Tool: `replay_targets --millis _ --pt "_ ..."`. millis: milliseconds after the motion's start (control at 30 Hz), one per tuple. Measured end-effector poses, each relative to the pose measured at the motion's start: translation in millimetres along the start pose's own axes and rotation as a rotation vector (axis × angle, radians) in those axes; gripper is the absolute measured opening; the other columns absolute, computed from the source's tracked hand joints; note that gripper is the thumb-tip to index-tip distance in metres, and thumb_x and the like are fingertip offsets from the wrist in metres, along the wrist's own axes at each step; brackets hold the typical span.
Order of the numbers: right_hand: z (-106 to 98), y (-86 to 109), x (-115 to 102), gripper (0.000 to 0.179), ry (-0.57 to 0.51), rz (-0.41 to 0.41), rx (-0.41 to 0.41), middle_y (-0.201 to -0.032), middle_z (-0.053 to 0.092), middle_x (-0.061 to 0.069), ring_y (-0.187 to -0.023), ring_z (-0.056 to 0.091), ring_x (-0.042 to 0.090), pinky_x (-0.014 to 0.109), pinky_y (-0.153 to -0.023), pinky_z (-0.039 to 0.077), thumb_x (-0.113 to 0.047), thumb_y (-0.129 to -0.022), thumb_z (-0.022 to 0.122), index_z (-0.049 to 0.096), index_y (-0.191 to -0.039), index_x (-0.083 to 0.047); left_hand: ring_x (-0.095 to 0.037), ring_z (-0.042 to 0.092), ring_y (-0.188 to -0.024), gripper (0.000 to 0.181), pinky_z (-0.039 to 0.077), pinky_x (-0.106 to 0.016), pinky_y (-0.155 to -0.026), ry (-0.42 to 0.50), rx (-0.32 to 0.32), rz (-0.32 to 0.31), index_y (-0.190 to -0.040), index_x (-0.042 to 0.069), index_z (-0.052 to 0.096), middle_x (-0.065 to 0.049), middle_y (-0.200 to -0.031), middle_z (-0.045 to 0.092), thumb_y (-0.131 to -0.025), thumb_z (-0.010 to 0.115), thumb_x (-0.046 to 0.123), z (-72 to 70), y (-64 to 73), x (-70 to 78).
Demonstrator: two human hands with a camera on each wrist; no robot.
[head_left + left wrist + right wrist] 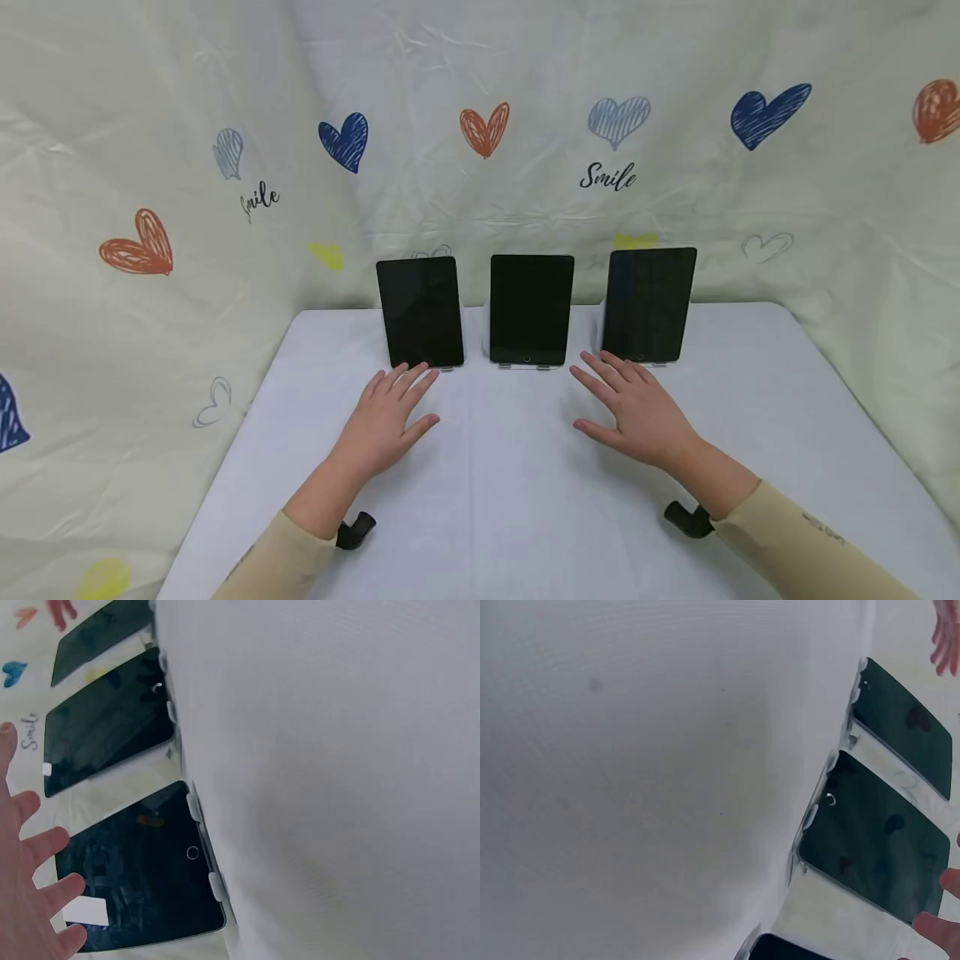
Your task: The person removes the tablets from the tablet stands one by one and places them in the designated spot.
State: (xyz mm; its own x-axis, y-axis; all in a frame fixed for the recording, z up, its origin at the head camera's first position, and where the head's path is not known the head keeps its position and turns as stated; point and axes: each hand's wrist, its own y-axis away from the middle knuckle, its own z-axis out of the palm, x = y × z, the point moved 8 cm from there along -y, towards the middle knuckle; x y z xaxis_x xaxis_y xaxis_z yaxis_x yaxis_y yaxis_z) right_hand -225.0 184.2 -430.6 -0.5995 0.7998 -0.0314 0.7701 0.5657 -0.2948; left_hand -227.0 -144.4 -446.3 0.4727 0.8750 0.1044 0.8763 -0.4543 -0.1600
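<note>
Three black tablets stand upright in a row on stands at the back of the table: a left tablet [420, 310], a middle tablet [531, 308] and a right tablet [649, 303]. Their screens are dark. My left hand [386, 425] is held palm down with fingers spread, in front of the left tablet, holding nothing. Likewise spread and holding nothing, my right hand [637, 412] is nearest the right tablet. In the left wrist view the left fingers [46, 847] overlap the edge of the nearest tablet [142, 870]; touching cannot be told.
A white cloth covers the table [510, 483]. Behind and at the sides hangs a pale curtain [420, 67] printed with hearts and the word Smile. A black wrist mount [356, 531] shows under the left sleeve, another black mount [688, 520] under the right.
</note>
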Motion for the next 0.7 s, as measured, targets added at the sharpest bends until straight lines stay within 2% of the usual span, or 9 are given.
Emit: replay_targets --millis 233,467,700 --pt "0 -6.5 -5 0.079 -0.015 -0.001 -0.023 -0.157 0.037 0.007 -0.139 0.037 0.034 0.055 -0.108 0.033 -0.062 -0.090 0.058 0.037 -0.154 -0.021 -0.030 0.027 -0.145 0.069 0.015 -0.051 -0.117 0.000 0.051 -0.001 -0.159 0.029 0.023 -0.001 -0.158 0.033 -0.101 0.038 0.061 -2.2 0.0 -4.0" --pt "0 -16.3 -9 0.076 -0.039 0.011 -0.030 -0.147 0.049 0.011 -0.133 0.045 0.035 0.056 -0.106 0.036 -0.061 -0.090 0.060 0.045 -0.150 -0.017 -0.031 0.031 -0.143 0.068 0.020 -0.053 -0.116 0.006 0.076 -0.013 -0.158 0.025 0.028 -0.004 -0.155 0.038 -0.100 0.047 0.055 -9.4 -1.2 -6.0" --pt "1 -25.4 -13 0.073 -0.061 0.030 -0.051 -0.138 0.056 0.010 -0.125 0.051 0.032 0.054 -0.102 0.042 -0.061 -0.089 0.061 0.050 -0.146 -0.015 -0.030 0.031 -0.142 0.065 0.020 -0.053 -0.116 0.028 0.091 -0.053 -0.156 0.023 0.032 -0.004 -0.153 0.040 -0.100 0.051 0.050 -15.6 -6.5 -10.4"
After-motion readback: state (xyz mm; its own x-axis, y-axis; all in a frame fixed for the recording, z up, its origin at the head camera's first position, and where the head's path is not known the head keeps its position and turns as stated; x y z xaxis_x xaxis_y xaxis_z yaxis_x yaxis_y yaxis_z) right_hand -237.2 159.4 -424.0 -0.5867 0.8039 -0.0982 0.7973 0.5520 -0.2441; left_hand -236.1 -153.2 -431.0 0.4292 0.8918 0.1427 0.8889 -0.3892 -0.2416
